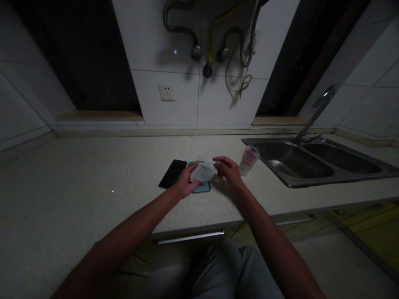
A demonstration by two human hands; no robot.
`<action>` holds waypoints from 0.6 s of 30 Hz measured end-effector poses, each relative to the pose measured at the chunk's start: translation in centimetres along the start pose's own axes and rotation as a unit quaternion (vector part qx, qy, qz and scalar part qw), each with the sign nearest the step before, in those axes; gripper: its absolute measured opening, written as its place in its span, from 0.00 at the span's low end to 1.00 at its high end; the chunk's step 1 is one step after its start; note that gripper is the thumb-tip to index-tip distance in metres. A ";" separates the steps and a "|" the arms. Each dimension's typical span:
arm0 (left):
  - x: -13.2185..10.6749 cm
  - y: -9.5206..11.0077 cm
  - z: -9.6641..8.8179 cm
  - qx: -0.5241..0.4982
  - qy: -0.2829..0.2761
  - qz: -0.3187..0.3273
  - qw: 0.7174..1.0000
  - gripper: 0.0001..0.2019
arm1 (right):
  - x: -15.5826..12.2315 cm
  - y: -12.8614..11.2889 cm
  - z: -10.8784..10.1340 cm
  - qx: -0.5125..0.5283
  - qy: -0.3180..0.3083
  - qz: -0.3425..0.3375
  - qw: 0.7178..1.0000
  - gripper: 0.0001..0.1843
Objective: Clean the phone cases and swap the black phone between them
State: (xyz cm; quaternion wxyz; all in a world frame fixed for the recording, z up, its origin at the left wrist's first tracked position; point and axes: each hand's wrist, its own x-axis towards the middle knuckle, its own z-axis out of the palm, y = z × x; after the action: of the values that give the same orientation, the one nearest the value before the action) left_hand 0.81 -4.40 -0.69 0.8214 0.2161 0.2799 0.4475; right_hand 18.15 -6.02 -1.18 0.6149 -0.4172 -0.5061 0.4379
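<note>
Hands meet over a pale stone countertop (93, 174) in dim light. The left hand (186, 181) is clenched around a crumpled white cloth (204, 171), gripping its left side. The right hand (229, 170) has curled fingers at the cloth's right edge, but I cannot tell whether they pinch it. The cloth sits just above a teal phone case (203, 188) lying flat on the counter, with a black phone (173, 173) face up just beside the case on its left. Near the right hand stands a small white bottle (248, 160); its label carries a red band and print too small to read. Beyond it is a steel double sink (311, 176) with a faucet (316, 112). A wall socket (166, 92) is unmarked.
</note>
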 end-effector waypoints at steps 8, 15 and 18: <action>0.1 0.6 -0.3 -0.072 0.020 -0.014 0.997 0.08 | -0.8 0.9 -2.3 -0.229 0.323 -0.331 0.857 0.16; 0.2 0.7 -0.7 -0.059 -0.014 -0.045 0.997 0.21 | 0.3 0.1 -6.5 -0.246 0.494 -0.301 0.778 0.31; 0.3 0.7 -0.9 -0.053 -0.028 -0.046 0.997 0.26 | 0.9 0.9 -7.9 -0.264 0.443 -0.199 0.834 0.37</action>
State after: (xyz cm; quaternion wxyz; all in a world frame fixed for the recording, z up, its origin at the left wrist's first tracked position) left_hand -0.10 -3.67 -0.99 0.8590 0.1720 0.2422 0.4169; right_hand 25.94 -5.45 -2.90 0.7136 -0.6031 -0.3482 -0.0756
